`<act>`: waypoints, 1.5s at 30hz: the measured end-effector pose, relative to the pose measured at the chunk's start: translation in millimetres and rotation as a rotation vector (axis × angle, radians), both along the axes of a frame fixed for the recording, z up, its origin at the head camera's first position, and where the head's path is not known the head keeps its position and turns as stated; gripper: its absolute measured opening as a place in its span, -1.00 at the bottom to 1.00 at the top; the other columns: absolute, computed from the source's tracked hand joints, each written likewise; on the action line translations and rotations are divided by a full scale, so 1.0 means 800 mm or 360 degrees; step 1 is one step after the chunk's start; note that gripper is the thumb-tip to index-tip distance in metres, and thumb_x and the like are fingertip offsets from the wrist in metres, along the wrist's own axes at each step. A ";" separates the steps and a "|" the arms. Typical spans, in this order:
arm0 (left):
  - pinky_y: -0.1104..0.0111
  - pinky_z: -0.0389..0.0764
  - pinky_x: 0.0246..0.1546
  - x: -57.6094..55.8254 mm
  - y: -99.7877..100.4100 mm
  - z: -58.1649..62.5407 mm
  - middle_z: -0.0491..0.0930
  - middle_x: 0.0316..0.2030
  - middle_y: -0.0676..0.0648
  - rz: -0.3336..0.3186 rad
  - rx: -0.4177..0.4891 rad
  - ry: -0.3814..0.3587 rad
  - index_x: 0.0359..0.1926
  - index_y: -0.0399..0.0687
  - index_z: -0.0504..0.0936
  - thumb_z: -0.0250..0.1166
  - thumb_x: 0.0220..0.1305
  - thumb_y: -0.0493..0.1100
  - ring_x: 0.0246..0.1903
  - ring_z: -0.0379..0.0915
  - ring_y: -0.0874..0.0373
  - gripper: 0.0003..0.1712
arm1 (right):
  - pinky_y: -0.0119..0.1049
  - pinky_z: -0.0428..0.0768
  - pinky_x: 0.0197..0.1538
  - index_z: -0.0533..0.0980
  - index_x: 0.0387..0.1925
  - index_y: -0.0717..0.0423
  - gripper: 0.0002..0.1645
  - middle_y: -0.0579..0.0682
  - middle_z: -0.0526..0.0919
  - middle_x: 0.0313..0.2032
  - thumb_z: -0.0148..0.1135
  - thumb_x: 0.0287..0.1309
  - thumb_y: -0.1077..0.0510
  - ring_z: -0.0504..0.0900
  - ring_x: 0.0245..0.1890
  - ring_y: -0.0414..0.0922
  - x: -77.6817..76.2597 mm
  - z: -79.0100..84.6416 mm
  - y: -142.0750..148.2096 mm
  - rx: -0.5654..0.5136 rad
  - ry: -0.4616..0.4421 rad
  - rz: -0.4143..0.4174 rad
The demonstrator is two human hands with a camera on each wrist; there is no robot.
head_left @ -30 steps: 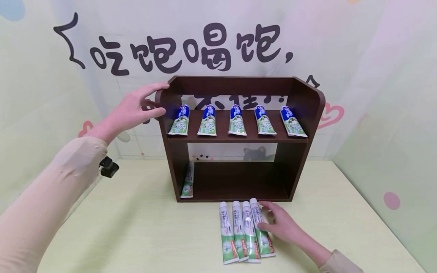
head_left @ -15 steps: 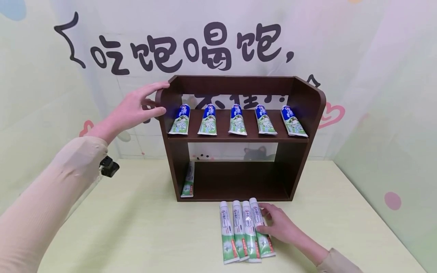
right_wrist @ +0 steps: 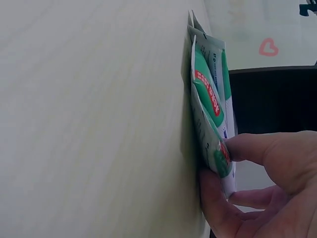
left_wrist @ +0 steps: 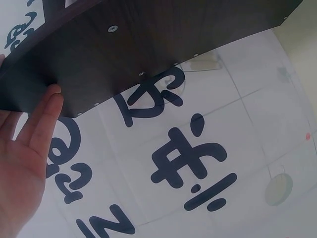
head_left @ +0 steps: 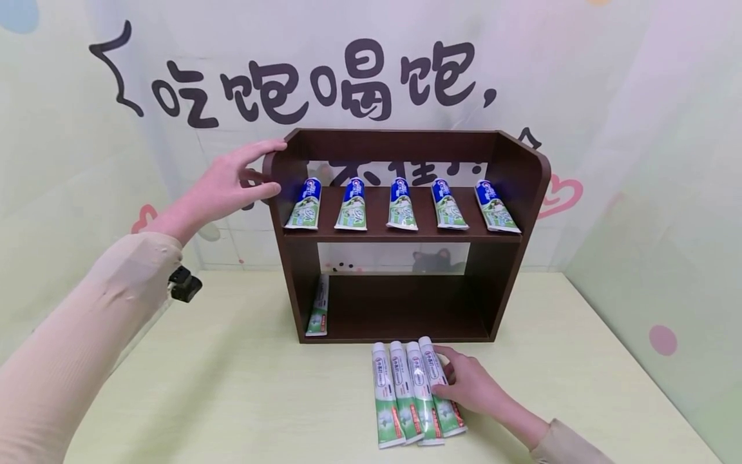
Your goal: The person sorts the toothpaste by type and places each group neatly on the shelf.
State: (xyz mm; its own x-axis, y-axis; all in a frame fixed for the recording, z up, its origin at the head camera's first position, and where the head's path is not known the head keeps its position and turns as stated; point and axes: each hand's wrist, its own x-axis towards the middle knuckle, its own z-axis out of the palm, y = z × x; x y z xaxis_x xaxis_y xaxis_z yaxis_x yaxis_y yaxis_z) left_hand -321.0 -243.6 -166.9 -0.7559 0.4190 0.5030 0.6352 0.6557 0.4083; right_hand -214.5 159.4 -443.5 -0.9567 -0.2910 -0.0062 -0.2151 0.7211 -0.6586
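My left hand (head_left: pixel 226 180) touches the left side panel of a dark brown two-tier shelf (head_left: pixel 400 238), fingers on its upper edge and thumb low against it. In the left wrist view the fingertips lie against the panel's outer face (left_wrist: pixel 124 54). My right hand (head_left: pixel 472 383) pinches the rightmost of several white-and-green toothpaste tubes on the table, thumb on one side and fingers on the other. That toothpaste tube (head_left: pixel 433 367) lies against its neighbour (head_left: pixel 418 374). In the right wrist view the fingers reach round the tube's edge (right_wrist: pixel 207 89).
Several blue-and-green toothpaste tubes (head_left: pixel 402 206) lie spaced along the upper tier. One white-and-green tube (head_left: pixel 319 309) leans at the left end of the lower tier. The pale table (head_left: pixel 232 386) meets a printed wall (head_left: pixel 406 19) behind the shelf.
My right hand has shifted slightly left, and its fingers have closed in on the rightmost tube, which has moved a little left with it. The left hand stays at the shelf.
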 end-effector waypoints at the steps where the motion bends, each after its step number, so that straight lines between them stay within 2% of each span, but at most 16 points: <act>1: 0.77 0.49 -0.15 0.000 0.000 0.000 0.22 0.49 0.00 -0.0001 -0.0001 0.0001 0.46 0.12 0.28 0.28 0.33 -0.15 0.00 0.63 -0.26 -0.29 | -0.39 0.55 -0.34 0.35 0.34 0.18 -0.11 -0.01 0.66 -0.35 0.53 -0.04 0.17 0.55 -0.40 -0.19 -0.001 0.001 0.000 0.0015 -0.0002 -0.0003; 5: 0.78 0.48 -0.15 0.001 0.000 -0.001 0.23 0.49 0.00 0.0002 -0.0009 0.0010 0.46 0.11 0.28 0.28 0.33 -0.16 0.00 0.64 -0.25 -0.29 | -0.37 0.55 -0.36 0.37 0.33 0.20 -0.09 -0.02 0.66 -0.41 0.55 -0.08 0.17 0.56 -0.42 -0.19 -0.005 0.004 -0.001 0.0039 -0.0029 0.0004; 11: 0.76 0.50 -0.17 0.000 0.002 -0.002 0.22 0.49 0.03 0.0012 -0.0021 0.0005 0.47 0.11 0.28 0.28 0.33 -0.15 0.01 0.64 -0.23 -0.28 | -0.36 0.56 -0.41 0.37 0.33 0.27 -0.06 -0.02 0.65 -0.48 0.56 -0.13 0.19 0.57 -0.46 -0.18 -0.013 0.010 0.007 -0.0009 -0.0143 0.0088; 17: 0.79 0.48 -0.15 -0.001 0.000 -0.001 0.22 0.49 0.01 0.0005 -0.0013 0.0011 0.46 0.11 0.28 0.28 0.33 -0.16 0.01 0.63 -0.25 -0.28 | -0.29 0.56 -0.54 0.33 0.31 0.27 -0.10 -0.01 0.59 -0.48 0.52 -0.06 0.17 0.54 -0.56 -0.15 -0.020 0.013 0.016 -0.0091 -0.0268 0.0187; 24: 0.76 0.50 -0.17 -0.001 0.001 -0.002 0.22 0.49 0.02 0.0013 -0.0022 -0.0005 0.46 0.12 0.28 0.29 0.33 -0.15 0.02 0.64 -0.24 -0.28 | -0.27 0.58 -0.55 0.29 0.33 0.25 -0.12 0.01 0.50 -0.45 0.49 0.01 0.17 0.51 -0.55 -0.15 -0.023 0.014 0.026 -0.0242 -0.0353 0.0244; 31: 0.73 0.53 -0.21 0.002 0.002 0.001 0.23 0.49 0.01 0.0011 -0.0005 0.0002 0.46 0.14 0.29 0.29 0.32 -0.16 -0.01 0.63 -0.27 -0.28 | -0.23 0.66 -0.52 0.25 0.37 0.18 -0.13 0.06 0.50 -0.41 0.45 0.07 0.17 0.57 -0.47 -0.13 -0.030 0.032 0.019 -0.0350 -0.0339 0.0203; 37: 0.77 0.50 -0.19 0.003 0.001 0.002 0.23 0.49 0.01 0.0021 -0.0010 0.0010 0.46 0.14 0.29 0.29 0.32 -0.17 -0.01 0.63 -0.26 -0.28 | -0.25 0.67 -0.48 0.24 0.38 0.15 -0.11 0.06 0.54 -0.35 0.46 0.06 0.15 0.57 -0.41 -0.13 -0.041 0.043 0.004 -0.0336 -0.0299 0.0159; 45: 0.74 0.52 -0.19 0.002 0.001 0.001 0.21 0.50 0.04 0.0022 -0.0014 -0.0010 0.47 0.16 0.27 0.28 0.33 -0.14 0.01 0.64 -0.23 -0.28 | -0.19 0.72 -0.41 0.21 0.40 0.14 -0.11 0.09 0.56 -0.32 0.43 0.10 0.19 0.60 -0.39 -0.13 -0.062 0.051 -0.017 -0.0430 -0.0310 0.0186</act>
State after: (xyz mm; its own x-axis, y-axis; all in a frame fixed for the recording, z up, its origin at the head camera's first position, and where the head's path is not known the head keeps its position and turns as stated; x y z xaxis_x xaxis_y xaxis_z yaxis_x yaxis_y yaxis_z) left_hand -319.0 -242.9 -166.0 -0.7648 0.4128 0.4947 0.6235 0.6678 0.4067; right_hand -263.9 145.5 -402.6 -0.9053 -0.4144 -0.0934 -0.1371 0.4931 -0.8591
